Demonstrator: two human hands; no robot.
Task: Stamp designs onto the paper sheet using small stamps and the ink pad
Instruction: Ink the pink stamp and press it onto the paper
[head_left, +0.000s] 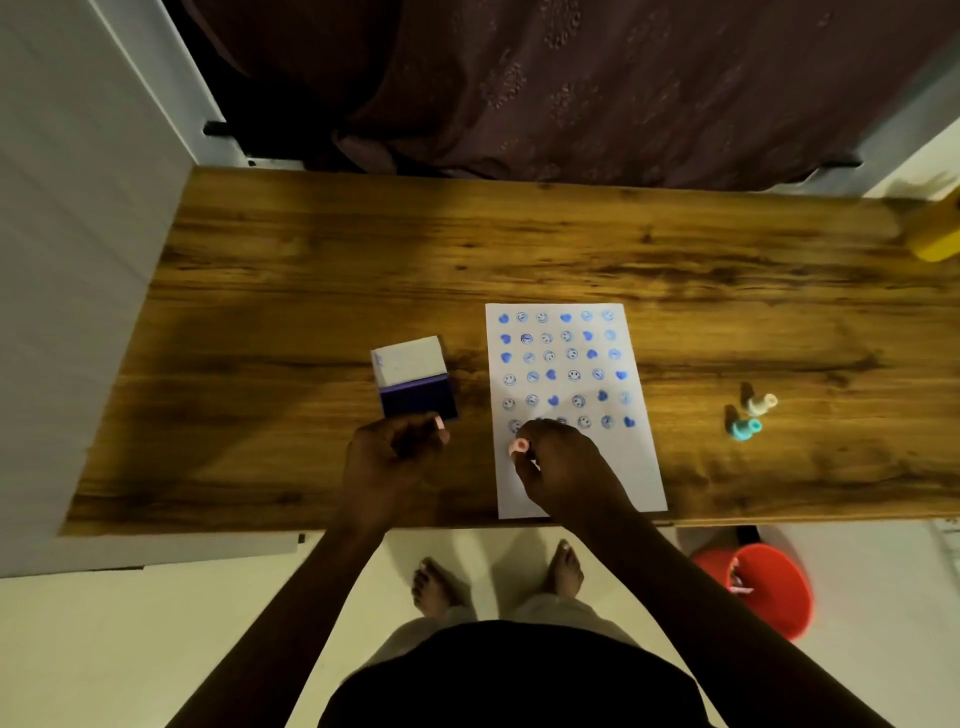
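Wooden table (311, 270), paper sheet (623, 467) lengthwise away.

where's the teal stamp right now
In the head view, the teal stamp lies on the wooden table right of the paper sheet, just in front of a whitish stamp.

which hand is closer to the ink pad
Left. The left hand sits at the ink pad's near edge, seemingly touching it; the right hand is off to its right, over the paper sheet.
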